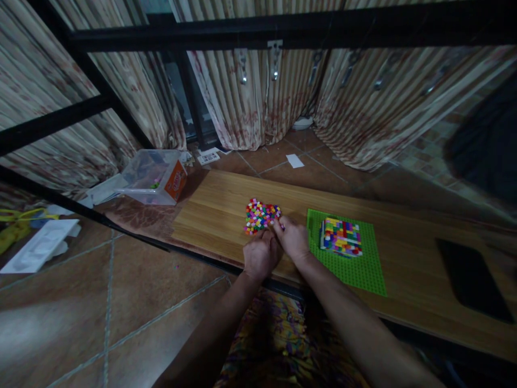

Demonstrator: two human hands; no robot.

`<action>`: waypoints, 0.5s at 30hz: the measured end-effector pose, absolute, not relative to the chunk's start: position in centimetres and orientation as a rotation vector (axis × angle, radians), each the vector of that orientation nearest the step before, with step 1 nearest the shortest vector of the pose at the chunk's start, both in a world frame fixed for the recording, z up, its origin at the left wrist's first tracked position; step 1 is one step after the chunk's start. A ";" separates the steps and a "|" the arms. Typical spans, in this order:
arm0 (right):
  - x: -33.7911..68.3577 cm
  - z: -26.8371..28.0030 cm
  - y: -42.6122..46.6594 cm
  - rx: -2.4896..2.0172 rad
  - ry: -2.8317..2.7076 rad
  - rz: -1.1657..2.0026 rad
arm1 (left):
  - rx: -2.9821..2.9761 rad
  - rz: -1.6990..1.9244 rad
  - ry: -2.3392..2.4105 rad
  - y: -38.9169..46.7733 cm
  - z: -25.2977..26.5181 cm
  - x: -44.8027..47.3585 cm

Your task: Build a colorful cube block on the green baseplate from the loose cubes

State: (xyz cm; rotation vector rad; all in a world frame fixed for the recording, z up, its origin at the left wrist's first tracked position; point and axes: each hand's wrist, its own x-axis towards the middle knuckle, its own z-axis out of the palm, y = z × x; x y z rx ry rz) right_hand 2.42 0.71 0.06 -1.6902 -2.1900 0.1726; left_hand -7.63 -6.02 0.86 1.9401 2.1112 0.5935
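Observation:
My left hand (260,255) is closed at the near edge of a pile of small coloured toy bricks (258,216). Right beside it, my right hand (294,238) is also closed, its fingertips meeting the left hand at the pile. What either hand grips is hidden or too small to make out. To the right of my right hand lies a green baseplate (343,275). On it stands a blocky, multicoloured brick structure (341,237).
The wooden board (214,210) carries the bricks and, at the right, a dark flat slab (472,277). A clear plastic bin (151,172) with an orange label stands beyond its left end. Black metal bars (258,35) cross above. White packaging (42,245) lies on the floor.

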 end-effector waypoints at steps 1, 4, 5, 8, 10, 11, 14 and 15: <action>2.5 -0.1 0.9 -1.689 -2.116 0.197 | 1.936 0.597 2.102 -6.0 0.9 -7.6; 2.9 0.0 1.9 -1.670 -1.788 0.314 | 1.890 0.642 2.068 -6.1 0.9 -7.7; 2.9 0.1 2.3 -1.645 -1.655 0.382 | 1.852 0.675 2.053 -6.2 0.9 -7.8; 2.7 1.4 2.9 -1.530 -1.167 0.752 | 1.632 0.901 1.951 -6.0 0.8 -8.0; 2.1 2.6 2.6 -1.417 -0.824 1.055 | 1.326 1.179 1.772 -5.7 0.9 -7.9; 1.8 3.1 2.1 -1.352 -0.700 1.186 | 1.111 1.312 1.635 -5.5 1.1 -7.6; 0.3 4.3 -0.4 -1.157 -0.649 1.420 | 0.419 1.491 1.100 -5.4 2.1 -6.6; -0.2 4.4 -1.4 -1.129 -0.687 1.419 | 0.254 1.486 0.941 -5.5 2.6 -6.3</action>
